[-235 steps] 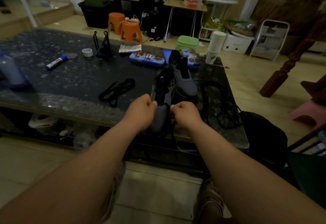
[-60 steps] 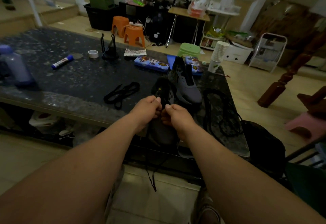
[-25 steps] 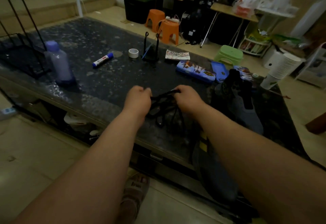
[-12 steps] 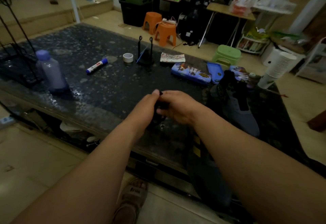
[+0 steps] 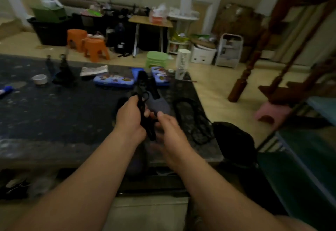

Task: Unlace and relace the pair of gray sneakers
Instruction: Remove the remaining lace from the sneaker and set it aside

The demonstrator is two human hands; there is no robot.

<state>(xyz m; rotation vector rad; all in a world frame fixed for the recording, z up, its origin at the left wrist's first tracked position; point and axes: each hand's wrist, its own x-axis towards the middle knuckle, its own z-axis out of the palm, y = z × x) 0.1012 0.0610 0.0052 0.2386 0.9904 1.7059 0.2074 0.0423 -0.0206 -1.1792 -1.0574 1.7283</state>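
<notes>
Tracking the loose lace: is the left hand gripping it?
Yes, the left hand curls its fingers round the black lace, in front of the gray sneaker.

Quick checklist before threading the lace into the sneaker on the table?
1. Lace gripped in left hand: ok.
2. Right hand free, fingers relaxed: ok.
3. Lace end found and untangled: cannot tell, it is bunched.
4. Sneaker on the table, just behind the hands: ok.
5. Eyelets empty: cannot tell, too dark.
</notes>
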